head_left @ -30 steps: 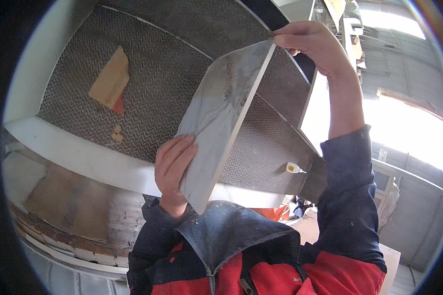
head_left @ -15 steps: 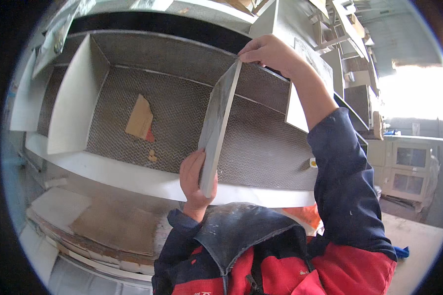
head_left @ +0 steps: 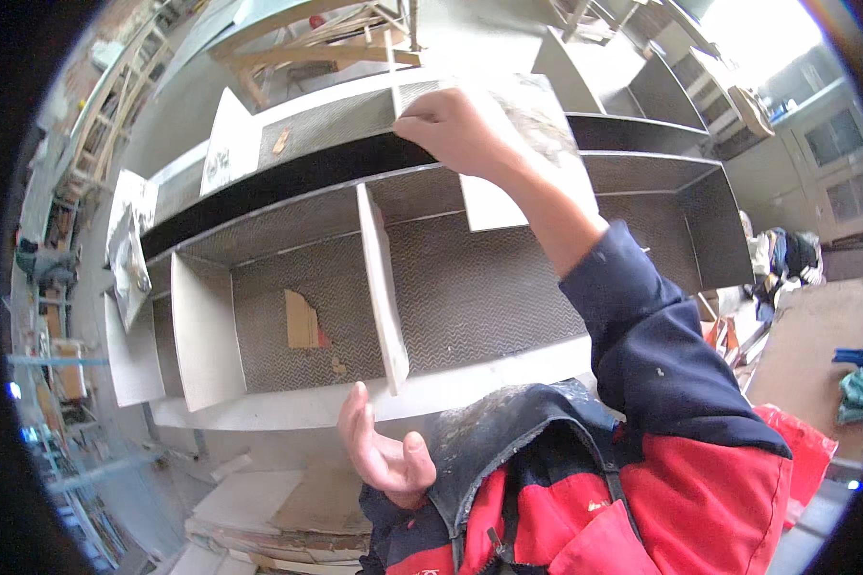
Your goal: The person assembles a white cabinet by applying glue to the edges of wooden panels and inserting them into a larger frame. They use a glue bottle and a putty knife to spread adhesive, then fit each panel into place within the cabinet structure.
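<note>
A white divider board (head_left: pixel 384 297) stands across the inside of a long open cabinet carcass (head_left: pixel 489 374), which lies on its back with a dark patterned inner face. Just off the board's near end is my left hand (head_left: pixel 385 452), palm up with fingers apart, touching nothing. My right hand (head_left: pixel 451 129) is stretched over the carcass's far black side, its fingers curled closed; whatever they may hold is hidden. A thin pale upright board (head_left: pixel 393 72) of the farther carcass shows right behind those fingers.
Inside the carcass lie a torn cardboard piece (head_left: pixel 302 319) and another white divider (head_left: pixel 206 331) at left. A smeared white panel (head_left: pixel 527 134) rests across its far side. Stacked boards (head_left: pixel 268 508) sit near me; wooden frames (head_left: pixel 316 43) stand beyond.
Both hands have let go of the divider board, which now stands in the carcass. My left hand has drawn back and opened; my right has moved beyond the far side. The view has shifted.
</note>
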Tool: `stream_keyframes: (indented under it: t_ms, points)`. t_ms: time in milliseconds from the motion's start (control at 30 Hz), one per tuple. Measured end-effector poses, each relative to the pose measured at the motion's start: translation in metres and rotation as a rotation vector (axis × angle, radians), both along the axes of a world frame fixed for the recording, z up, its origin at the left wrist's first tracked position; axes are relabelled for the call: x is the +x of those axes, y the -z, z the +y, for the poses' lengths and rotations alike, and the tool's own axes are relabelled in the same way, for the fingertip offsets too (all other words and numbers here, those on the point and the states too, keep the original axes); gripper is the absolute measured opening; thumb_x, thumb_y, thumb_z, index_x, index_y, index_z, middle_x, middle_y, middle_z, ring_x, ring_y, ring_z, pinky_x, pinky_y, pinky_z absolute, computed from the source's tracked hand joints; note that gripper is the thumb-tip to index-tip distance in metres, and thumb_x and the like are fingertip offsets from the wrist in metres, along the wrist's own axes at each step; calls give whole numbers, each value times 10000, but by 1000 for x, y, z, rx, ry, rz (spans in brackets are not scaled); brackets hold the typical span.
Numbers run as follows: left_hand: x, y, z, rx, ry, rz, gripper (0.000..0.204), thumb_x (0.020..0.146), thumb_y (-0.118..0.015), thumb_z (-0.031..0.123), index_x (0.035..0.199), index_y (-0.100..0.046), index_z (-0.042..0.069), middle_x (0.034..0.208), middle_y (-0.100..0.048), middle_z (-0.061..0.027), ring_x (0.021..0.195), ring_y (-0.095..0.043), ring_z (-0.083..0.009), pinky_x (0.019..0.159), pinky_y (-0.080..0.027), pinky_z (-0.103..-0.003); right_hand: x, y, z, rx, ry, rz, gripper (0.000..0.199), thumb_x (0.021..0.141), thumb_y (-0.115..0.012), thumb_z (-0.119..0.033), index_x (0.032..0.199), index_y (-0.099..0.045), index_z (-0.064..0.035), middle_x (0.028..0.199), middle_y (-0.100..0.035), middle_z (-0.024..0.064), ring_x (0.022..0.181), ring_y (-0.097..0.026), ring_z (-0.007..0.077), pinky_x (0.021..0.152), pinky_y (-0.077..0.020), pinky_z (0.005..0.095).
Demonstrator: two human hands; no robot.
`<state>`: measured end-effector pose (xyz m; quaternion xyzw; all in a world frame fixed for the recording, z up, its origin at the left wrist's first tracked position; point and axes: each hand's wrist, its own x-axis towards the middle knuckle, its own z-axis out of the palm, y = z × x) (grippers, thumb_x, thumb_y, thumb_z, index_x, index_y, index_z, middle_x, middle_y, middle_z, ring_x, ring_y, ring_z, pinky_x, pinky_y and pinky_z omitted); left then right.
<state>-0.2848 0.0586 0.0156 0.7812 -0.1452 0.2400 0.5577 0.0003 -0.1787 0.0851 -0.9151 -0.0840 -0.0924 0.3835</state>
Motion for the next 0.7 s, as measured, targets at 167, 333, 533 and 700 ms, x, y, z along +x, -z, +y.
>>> stream_keyframes:
  t_ms: [167,333,533,700]
  points:
    - [52,-22,-89,-598,227,525,676,972,-609,148,1537,-298,-57,1518,-404,-259,1288,-527,-315,1040,-476,-432,-104,-33,-102,369,191,-128,256,970,-690,-219,1067,-765,7,879,-734,66,778,-661,129,748,-538,261]
    - [131,28,-156,-1175,476,1048,459,1007,-629,282,1344,-466,17,1308,-499,-166,1217,-528,-345,998,-484,-541,-212,-25,-180,743,281,-46,234,965,-699,-181,1037,-750,35,845,-709,50,775,-642,95,716,-519,237]
    - [187,54,-219,-1331,388,817,444,1027,-545,224,1407,-469,8,1355,-573,-187,1245,-570,-344,1049,-496,-521,-320,15,-258,866,453,-3,196,963,-680,-132,1015,-737,48,812,-681,32,738,-602,87,677,-480,240]
    - [178,22,-221,-1238,190,688,505,951,-551,52,1442,-454,-14,1372,-569,-197,1250,-572,-345,1076,-483,-500,-361,36,-292,911,542,12,188,958,-677,-123,1016,-726,49,799,-677,37,731,-603,97,690,-482,247]
